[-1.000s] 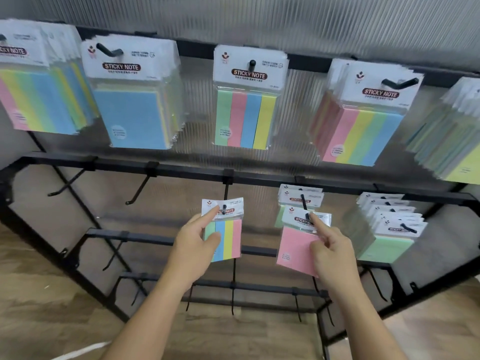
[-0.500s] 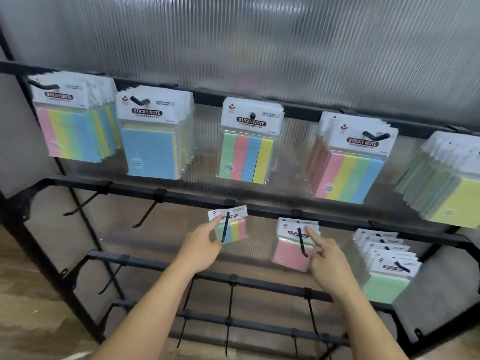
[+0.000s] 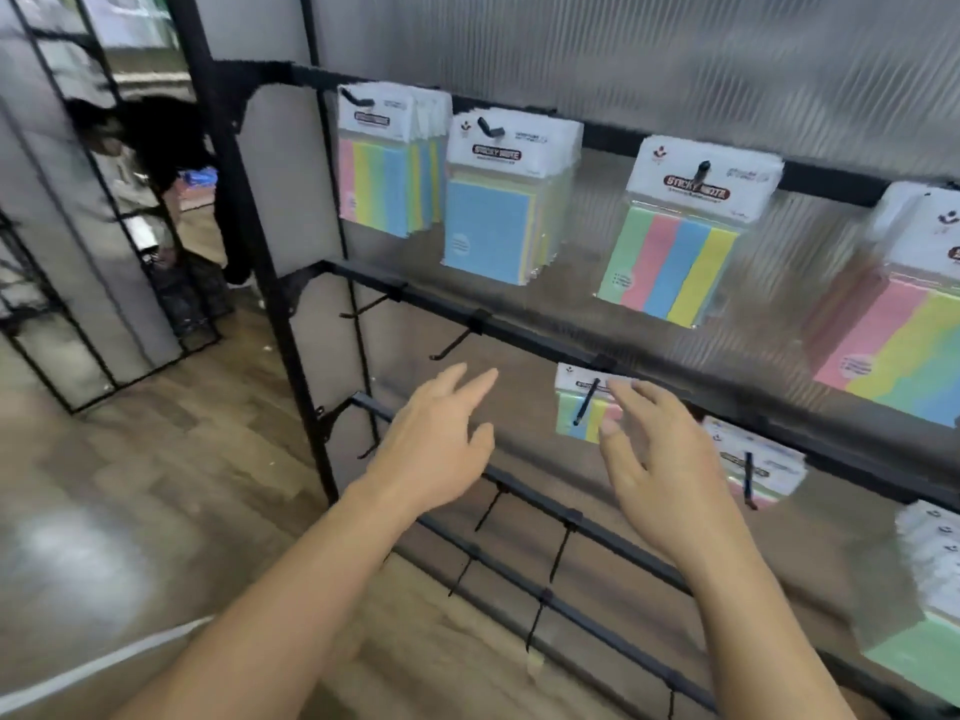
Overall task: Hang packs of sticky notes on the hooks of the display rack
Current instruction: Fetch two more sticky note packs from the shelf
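While our hands hang in front of the display rack (image 3: 524,339), neither holds anything. Our left hand (image 3: 436,449) is wide, fingers straight and spread, apart from every pack, below the middle rail. Our right hand (image 3: 667,475) is wide too, fingers loosely fanned. Its fingertips (image 3: 621,389) overlap the small striped pack (image 3: 571,407); touching or just in front, we cannot tell, as the frame is blurred. That pack hangs on a hook (image 3: 587,402) of the middle rail, with the rod poking out through its white header. Spare hooks (image 3: 457,346) jut from the same rail left of it. Right of it on that rail, another pack (image 3: 753,472) hangs on its own hook, then a green-fronted stack (image 3: 922,646) at the frame edge. Top rail, left to right: striped stack (image 3: 387,184), blue-fronted stack (image 3: 491,226), four-stripe pack (image 3: 670,262), pink-and-yellow stack (image 3: 898,345). Ribbed panel (image 3: 623,54) behind, wood floor (image 3: 130,459) below.
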Action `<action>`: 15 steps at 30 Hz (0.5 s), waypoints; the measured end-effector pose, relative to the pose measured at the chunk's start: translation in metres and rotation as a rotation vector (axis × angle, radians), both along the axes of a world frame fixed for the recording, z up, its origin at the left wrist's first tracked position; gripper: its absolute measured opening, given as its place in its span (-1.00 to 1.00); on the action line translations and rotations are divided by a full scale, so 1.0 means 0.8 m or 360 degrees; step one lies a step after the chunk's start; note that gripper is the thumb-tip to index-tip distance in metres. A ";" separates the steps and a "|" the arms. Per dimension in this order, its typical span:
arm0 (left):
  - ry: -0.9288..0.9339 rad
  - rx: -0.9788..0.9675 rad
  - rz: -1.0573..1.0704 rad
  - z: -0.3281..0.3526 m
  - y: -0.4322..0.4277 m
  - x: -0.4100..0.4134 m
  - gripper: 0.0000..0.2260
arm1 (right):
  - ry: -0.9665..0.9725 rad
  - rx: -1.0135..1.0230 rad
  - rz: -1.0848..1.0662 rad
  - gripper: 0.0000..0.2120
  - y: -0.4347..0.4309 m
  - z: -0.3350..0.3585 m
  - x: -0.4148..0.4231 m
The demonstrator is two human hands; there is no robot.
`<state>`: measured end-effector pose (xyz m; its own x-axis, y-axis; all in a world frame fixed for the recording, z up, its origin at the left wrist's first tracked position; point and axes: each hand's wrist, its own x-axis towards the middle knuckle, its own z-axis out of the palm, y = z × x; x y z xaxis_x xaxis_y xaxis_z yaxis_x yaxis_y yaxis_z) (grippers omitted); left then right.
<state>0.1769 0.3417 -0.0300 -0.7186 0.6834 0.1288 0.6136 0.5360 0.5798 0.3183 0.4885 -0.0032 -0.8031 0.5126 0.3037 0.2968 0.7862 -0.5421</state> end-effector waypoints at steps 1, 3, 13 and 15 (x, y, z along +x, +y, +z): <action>0.0048 -0.0031 0.0063 0.003 -0.017 -0.001 -0.50 | 0.0007 -0.0019 0.0103 -0.58 -0.011 0.000 -0.011; 0.0115 -0.0111 0.0207 0.004 -0.051 -0.004 -0.50 | -0.0011 -0.0062 0.0299 -0.56 -0.033 -0.005 -0.034; -0.0147 -0.0341 0.0867 -0.033 -0.246 -0.061 -0.47 | -0.0316 -0.0096 0.0944 -0.53 -0.186 -0.045 -0.191; -0.0211 -0.0325 0.0961 -0.048 -0.285 -0.084 -0.47 | -0.0366 -0.0081 0.1002 -0.53 -0.223 -0.056 -0.229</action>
<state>0.1094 0.1141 -0.0682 -0.9848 0.1558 -0.0771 0.1004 0.8716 0.4797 0.1354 0.3099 -0.0483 -0.9948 -0.0659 0.0773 -0.0980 0.8221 -0.5608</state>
